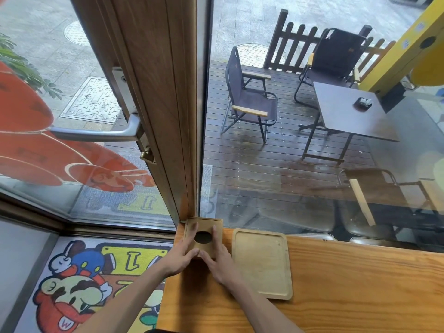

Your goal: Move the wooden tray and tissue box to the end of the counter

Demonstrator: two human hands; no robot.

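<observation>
resting at the far left end of the table (336,284), the wooden tissue box (203,236) sits right against the window frame (173,116), its round dark opening facing up. the left hand (179,257) presses the box's left side and the right hand (219,259) its right side, so both grips are closed around the box, thumbs nearly meeting at its near edge. just right of the box, the wooden tray (263,263) lies flat on the table, apart from both hands.
</observation>
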